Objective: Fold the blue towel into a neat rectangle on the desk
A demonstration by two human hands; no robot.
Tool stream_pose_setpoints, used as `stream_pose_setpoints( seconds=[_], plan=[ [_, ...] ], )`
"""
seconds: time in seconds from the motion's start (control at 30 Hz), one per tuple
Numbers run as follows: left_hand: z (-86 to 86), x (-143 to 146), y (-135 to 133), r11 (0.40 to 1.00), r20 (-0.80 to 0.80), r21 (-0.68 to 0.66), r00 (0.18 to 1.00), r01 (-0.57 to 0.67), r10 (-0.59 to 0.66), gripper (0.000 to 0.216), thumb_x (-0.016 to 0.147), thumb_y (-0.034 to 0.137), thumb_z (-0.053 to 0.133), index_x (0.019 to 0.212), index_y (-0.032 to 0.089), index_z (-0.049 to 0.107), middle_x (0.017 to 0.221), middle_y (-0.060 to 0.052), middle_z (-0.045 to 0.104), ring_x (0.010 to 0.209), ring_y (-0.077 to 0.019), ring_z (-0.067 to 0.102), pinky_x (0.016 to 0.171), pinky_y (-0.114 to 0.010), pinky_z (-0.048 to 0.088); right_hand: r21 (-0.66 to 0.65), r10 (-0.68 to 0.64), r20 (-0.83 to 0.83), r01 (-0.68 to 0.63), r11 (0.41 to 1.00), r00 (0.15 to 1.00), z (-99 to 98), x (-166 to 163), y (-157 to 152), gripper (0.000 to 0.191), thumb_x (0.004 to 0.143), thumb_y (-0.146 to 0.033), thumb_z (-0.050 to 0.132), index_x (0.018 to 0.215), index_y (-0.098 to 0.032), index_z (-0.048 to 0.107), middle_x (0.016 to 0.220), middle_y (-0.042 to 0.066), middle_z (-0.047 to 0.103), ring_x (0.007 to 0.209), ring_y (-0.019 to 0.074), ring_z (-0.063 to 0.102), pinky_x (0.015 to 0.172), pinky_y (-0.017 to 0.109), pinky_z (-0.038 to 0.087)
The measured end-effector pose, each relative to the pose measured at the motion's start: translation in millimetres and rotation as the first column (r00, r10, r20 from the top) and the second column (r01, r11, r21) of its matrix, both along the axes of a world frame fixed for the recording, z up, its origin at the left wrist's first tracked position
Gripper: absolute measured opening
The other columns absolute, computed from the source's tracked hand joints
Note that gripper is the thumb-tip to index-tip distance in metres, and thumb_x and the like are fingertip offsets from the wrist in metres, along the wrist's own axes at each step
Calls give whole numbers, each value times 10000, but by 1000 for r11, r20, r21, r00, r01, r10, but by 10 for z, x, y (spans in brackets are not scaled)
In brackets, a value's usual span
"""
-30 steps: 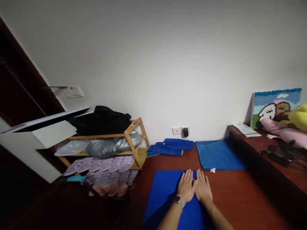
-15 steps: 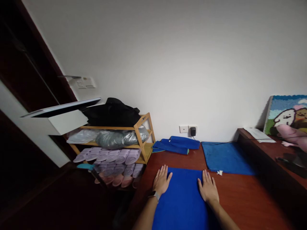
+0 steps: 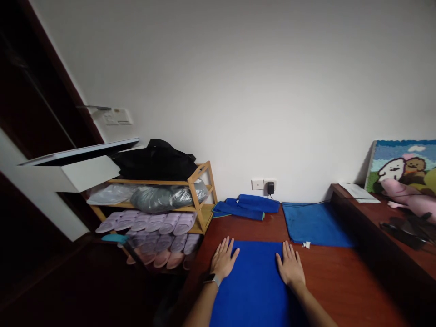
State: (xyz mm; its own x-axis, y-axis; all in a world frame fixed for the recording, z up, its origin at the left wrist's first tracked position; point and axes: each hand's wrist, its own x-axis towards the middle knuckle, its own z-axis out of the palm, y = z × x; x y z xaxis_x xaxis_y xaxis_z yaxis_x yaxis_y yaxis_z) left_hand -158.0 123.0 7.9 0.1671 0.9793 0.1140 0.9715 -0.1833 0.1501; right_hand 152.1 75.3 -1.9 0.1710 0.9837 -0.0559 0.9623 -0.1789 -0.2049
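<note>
A bright blue cloth [image 3: 254, 286] lies flat on the reddish-brown table [image 3: 340, 277], its lower part running out of view. My left hand [image 3: 223, 260] rests flat on its left edge near the far corner, fingers spread; a watch is on that wrist. Across from it, my right hand [image 3: 290, 264] lies flat on the right edge, fingers stretched out and thumb over the cloth. Neither hand grips anything. Beyond them, a loosely folded blue cloth [image 3: 245, 206] with green edging sits against the wall. A flat, duller blue cloth [image 3: 316, 223] with a white tag lies at right.
Left of the table stands a wooden rack [image 3: 200, 200] with slippers [image 3: 166, 222], plastic-wrapped things and a black bag [image 3: 156, 161]. A black plug [image 3: 270, 187] trails a cord along the wall. On the raised ledge at right are a pink toy [image 3: 408, 195] and a fluffy picture [image 3: 402, 163].
The whole view has shifted slightly, so most things sit a little further left. Both hands stay flat on the cloth's edges, and the cloth looks the same.
</note>
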Motion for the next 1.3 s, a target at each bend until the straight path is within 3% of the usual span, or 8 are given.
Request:
stream_pose_setpoints(
  seconds=[0.17, 0.27, 0.47, 0.57, 0.63, 0.73, 1.0, 1.3],
  plan=[
    [87, -224, 84, 996, -11, -14, 996, -92, 92, 733, 1038, 601, 199, 1585, 134, 340, 1654, -130, 317, 1539, -267, 267, 1252, -473, 247, 10, -2, -30, 2, 1000, 1000, 23, -3, -7, 771, 999, -548, 113, 1612, -80, 121, 1702, 45, 121, 1575, 214, 85, 1278, 416, 52],
    [211, -109, 20, 991, -5, 100, 995, -94, 95, 708, 1057, 542, 170, 1577, 93, 343, 1656, -137, 316, 1543, -252, 255, 1263, -453, 236, 10, -2, -39, 2, 1000, 999, 30, -9, -12, 772, 998, -545, 112, 1611, -76, 115, 1702, 52, 120, 1575, 219, 82, 1277, 422, 46],
    [163, 1142, -316, 957, 57, 98, 958, 273, -279, 666, 1067, 541, 156, 1592, 171, 330, 1659, -82, 326, 1543, -219, 259, 1269, -441, 248, 15, 2, -26, -1, 1000, 1000, 1, -2, -17, 760, 1002, -519, 121, 1608, -60, 123, 1700, 67, 122, 1575, 223, 84, 1275, 425, 43],
    [-4, 1672, -410, 940, 117, 57, 933, 335, -340, 651, 1071, 518, 108, 1609, 198, 286, 1672, -54, 299, 1553, -192, 227, 1281, -431, 215, 6, 34, 0, -34, 999, 999, -53, 17, -3, 729, 1002, -470, 155, 1608, -65, 149, 1699, 71, 119, 1575, 231, 86, 1272, 434, 51],
    [-73, 1763, -401, 943, 130, 37, 934, 332, -334, 653, 1069, 522, 89, 1611, 210, 279, 1670, -44, 304, 1556, -181, 215, 1286, -429, 193, 12, 44, 3, -44, 999, 999, -83, 24, 10, 725, 1000, -460, 173, 1607, -64, 154, 1698, 76, 116, 1575, 235, 84, 1271, 439, 50],
    [-75, 1498, -302, 952, 96, 3, 948, 305, -304, 677, 1058, 563, 111, 1616, 211, 266, 1679, -52, 276, 1560, -200, 204, 1286, -442, 183, 30, 17, -23, -16, 999, 1000, -95, 20, 21, 751, 999, -494, 165, 1606, -53, 141, 1698, 86, 123, 1575, 236, 90, 1274, 439, 48],
    [-8, 280, -3, 999, -22, 6, 998, 54, -54, 742, 1039, 618, 126, 1607, 170, 294, 1666, -93, 311, 1551, -240, 238, 1270, -467, 203, 38, -5, -43, 7, 999, 999, -105, 14, 12, 768, 997, -524, 123, 1611, -63, 118, 1702, 74, 116, 1575, 221, 86, 1277, 430, 44],
    [-11, 254, 18, 998, -5, 25, 998, 59, -59, 794, 1027, 646, 126, 1595, 126, 317, 1668, -113, 297, 1557, -242, 220, 1279, -456, 174, -31, 3, -7, -3, 1000, 1000, 17, 10, -47, 762, 1000, -537, 126, 1615, -86, 108, 1703, 51, 101, 1575, 210, 80, 1279, 428, 59]
  ],
)
